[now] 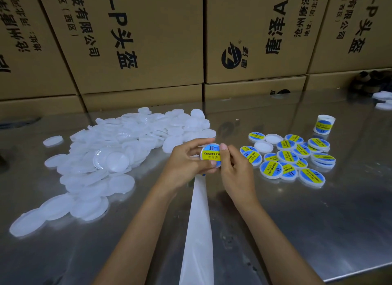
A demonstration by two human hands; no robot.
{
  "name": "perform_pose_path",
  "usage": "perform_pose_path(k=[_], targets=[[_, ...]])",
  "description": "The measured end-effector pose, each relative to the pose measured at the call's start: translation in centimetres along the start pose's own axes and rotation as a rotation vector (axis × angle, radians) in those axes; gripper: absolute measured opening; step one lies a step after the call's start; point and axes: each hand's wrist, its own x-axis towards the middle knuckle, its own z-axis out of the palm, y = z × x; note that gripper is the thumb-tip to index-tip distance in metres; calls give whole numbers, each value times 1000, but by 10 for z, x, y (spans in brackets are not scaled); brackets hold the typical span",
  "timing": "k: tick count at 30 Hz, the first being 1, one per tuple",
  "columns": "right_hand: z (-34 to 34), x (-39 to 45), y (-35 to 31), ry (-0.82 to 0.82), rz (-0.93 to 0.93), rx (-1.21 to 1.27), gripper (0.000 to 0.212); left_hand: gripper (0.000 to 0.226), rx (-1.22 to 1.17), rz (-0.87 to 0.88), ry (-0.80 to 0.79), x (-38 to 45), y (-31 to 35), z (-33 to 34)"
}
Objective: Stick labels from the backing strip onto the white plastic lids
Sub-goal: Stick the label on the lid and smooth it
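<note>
Two hands meet over the steel table (pixel 318 231): the left hand (pixel 186 163) grips a white lid (pixel 211 157) by its rim, and the right hand (pixel 235 170) pinches its other edge, thumb pressed on the blue-and-yellow label reading "SOLDERING PAS…". A white backing strip (pixel 198 227) runs from beneath them toward the camera. Unlabelled lids (pixel 118 149) are heaped at left; labelled lids (pixel 294 159) cluster at right. Cardboard cartons (pixel 135 40) printed with Chinese characters stand behind.
</note>
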Motion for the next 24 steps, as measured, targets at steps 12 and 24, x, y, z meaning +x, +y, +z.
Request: perform_pose_path(k=[12,24], targets=[[4,-6,1,-160,-26,-20,31,13,-16,29,259,5,0,-8],[0,-1,4,-39,39,-3,43,52,139,41,10,4,-1,-9]])
